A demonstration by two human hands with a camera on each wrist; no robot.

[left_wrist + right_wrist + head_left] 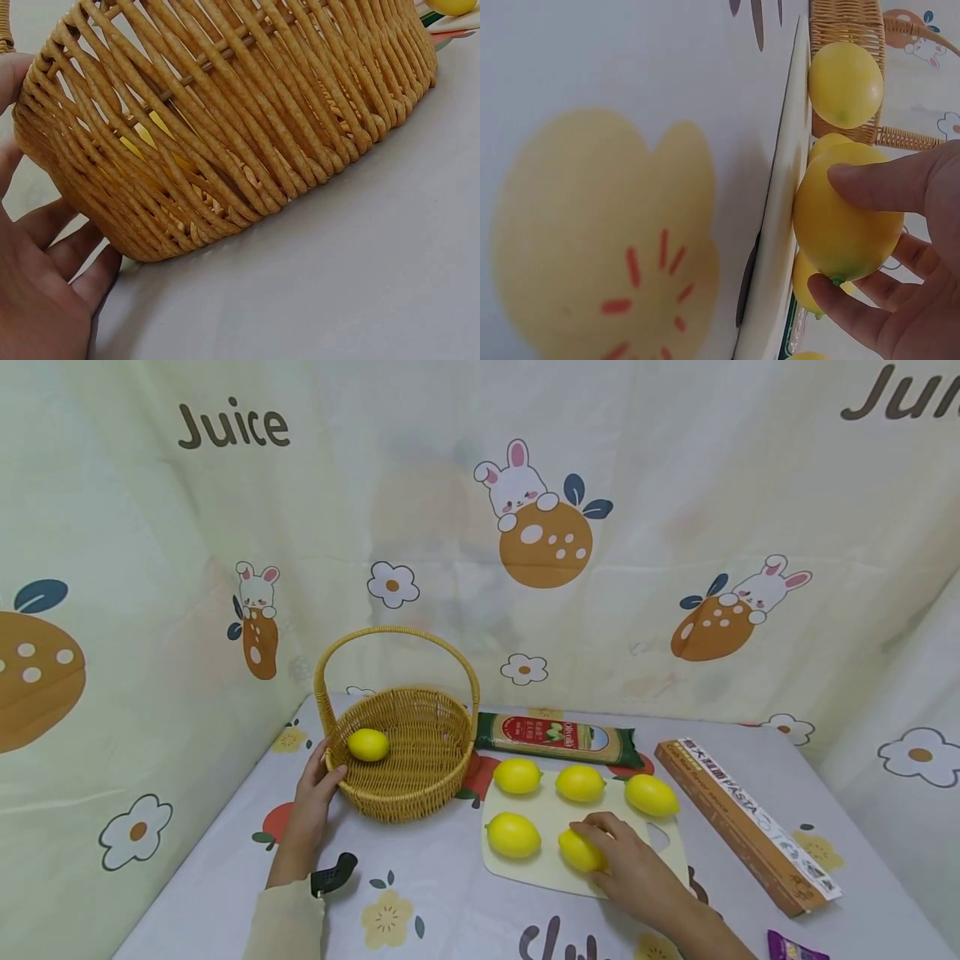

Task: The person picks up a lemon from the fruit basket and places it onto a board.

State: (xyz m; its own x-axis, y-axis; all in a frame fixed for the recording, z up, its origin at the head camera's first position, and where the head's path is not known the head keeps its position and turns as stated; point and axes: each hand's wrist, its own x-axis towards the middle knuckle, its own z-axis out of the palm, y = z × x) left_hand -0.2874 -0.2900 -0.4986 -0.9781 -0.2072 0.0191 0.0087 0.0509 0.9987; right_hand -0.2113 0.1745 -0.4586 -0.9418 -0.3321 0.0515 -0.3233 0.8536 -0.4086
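Note:
A wicker basket [401,806] with a tall arched handle stands on the left of the table, one lemon [368,745] inside it. My left hand [318,785] holds the basket's left side, thumb at the rim and fingers along the outer wall [225,112]. On a cream cutting board [540,874] lie several yellow lemons in two rows. At the front row, my right hand [626,864] grips a lemon [579,850] between thumb and fingers; the right wrist view shows this lemon [847,217] close to the board. Whether it touches the board I cannot tell.
Behind the board lies a green pasta packet [558,737], close to the basket. A long brown pasta box [746,827] lies slanted to the board's right. At the front right edge is a small purple packet [795,948]. A printed curtain [450,635] hangs behind the table.

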